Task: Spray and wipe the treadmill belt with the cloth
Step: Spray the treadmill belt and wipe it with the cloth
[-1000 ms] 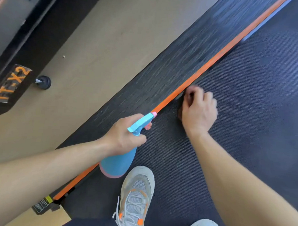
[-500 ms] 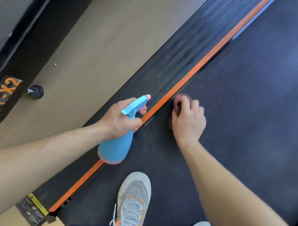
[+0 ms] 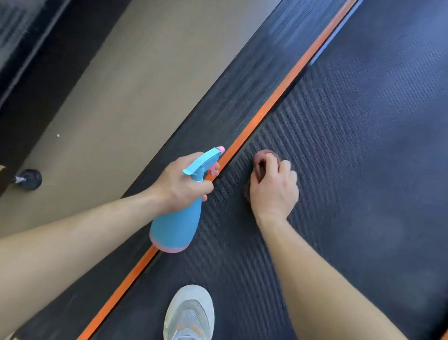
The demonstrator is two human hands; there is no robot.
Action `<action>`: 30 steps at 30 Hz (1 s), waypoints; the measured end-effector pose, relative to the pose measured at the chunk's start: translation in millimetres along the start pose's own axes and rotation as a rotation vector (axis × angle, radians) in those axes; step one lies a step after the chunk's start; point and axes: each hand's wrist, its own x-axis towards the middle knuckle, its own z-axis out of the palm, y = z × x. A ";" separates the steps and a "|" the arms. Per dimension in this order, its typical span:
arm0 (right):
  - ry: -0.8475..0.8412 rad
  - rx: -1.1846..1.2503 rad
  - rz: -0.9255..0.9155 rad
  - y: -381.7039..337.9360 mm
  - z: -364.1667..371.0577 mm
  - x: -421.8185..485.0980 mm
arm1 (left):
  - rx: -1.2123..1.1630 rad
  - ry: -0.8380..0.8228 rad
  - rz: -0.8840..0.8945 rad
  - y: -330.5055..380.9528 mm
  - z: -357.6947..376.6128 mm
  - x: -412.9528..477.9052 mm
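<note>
The dark textured treadmill belt (image 3: 360,150) fills the right half of the head view. My right hand (image 3: 274,191) presses a small dark reddish cloth (image 3: 262,158) onto the belt, close to the orange stripe (image 3: 280,95). Most of the cloth is hidden under my fingers. My left hand (image 3: 181,183) grips the neck of a blue spray bottle (image 3: 177,224) with a pink base and pink nozzle tip. The bottle hangs above the orange stripe, nozzle pointing up and to the right.
A ribbed black side rail (image 3: 234,93) runs left of the orange stripe. Beyond it lies tan floor (image 3: 113,100) with a black foot of another machine (image 3: 31,179) at the left. My grey shoe (image 3: 188,317) stands on the belt at the bottom.
My right hand with the cloth has slid away from the orange stripe, a little toward me on the belt. The left hand with the bottle has shifted slightly forward along the stripe.
</note>
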 end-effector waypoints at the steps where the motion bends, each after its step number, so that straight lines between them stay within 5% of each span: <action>1: -0.038 0.014 -0.085 -2.7 1.7 -25.3 | 0.002 -0.006 0.001 6.8 0.9 4.4; 5: -0.069 -0.079 -0.489 24.6 -2.0 -6.1 | 0.001 -0.030 0.023 30.2 1.6 22.3; 9: 0.077 -0.071 -0.096 31.6 -11.0 118.5 | -0.059 -0.003 0.049 36.4 3.5 41.8; 11: 0.062 -0.044 -0.044 34.1 -11.1 150.8 | -0.082 0.000 0.059 39.9 4.9 49.1; 15: 0.111 -0.005 -0.041 27.8 -2.9 76.8 | -0.035 -0.045 0.074 53.0 7.9 58.2; 18: -0.004 -0.010 -0.276 36.6 -0.5 -11.3 | -0.005 -0.080 0.051 69.3 12.1 61.5; 21: -0.028 -0.075 -0.523 70.2 -7.4 -4.4 | 0.048 -0.143 0.061 89.2 23.6 67.1; 26: 0.118 -0.060 0.013 118.1 -25.8 82.3 | 0.129 -0.198 0.102 123.0 51.9 85.7; 30: 0.130 -0.066 0.114 131.1 -30.2 51.2 | 0.195 -0.287 0.160 158.1 87.7 93.9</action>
